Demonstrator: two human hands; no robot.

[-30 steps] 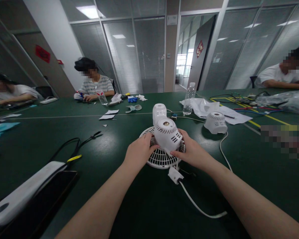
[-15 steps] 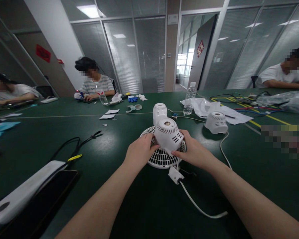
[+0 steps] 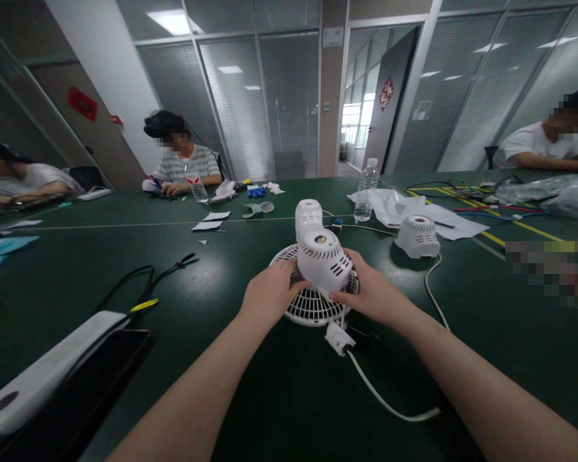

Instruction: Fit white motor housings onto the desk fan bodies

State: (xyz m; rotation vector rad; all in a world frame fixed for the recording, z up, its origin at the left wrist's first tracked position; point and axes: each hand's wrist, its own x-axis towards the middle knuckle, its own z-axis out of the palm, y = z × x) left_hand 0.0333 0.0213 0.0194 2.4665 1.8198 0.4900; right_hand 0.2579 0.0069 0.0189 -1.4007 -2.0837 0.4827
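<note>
Both hands grip a white vented motor housing point(image 3: 324, 260) from its two sides. My left hand point(image 3: 272, 285) closes on its left side, with the thumb near the lower edge. On the right, my right hand point(image 3: 373, 285) has its thumb across the front and its fingers behind. Beneath the housing lies a round white fan grille point(image 3: 313, 311); how the two join is hidden. A small white box point(image 3: 340, 338) on a cord lies just in front of the grille. Right behind stands another white vented housing point(image 3: 309, 217).
A third white housing point(image 3: 418, 236) with a cord sits to the right, near a water bottle point(image 3: 367, 192) and papers point(image 3: 455, 221). Fan blades point(image 3: 259, 208) lie farther back. At the lower left are a white device point(image 3: 52, 369) and a black phone point(image 3: 91, 391). Several people sit around the table.
The housing in my hands has shifted very slightly left, with both hands keeping their hold. Everything else on the table looks the same.
</note>
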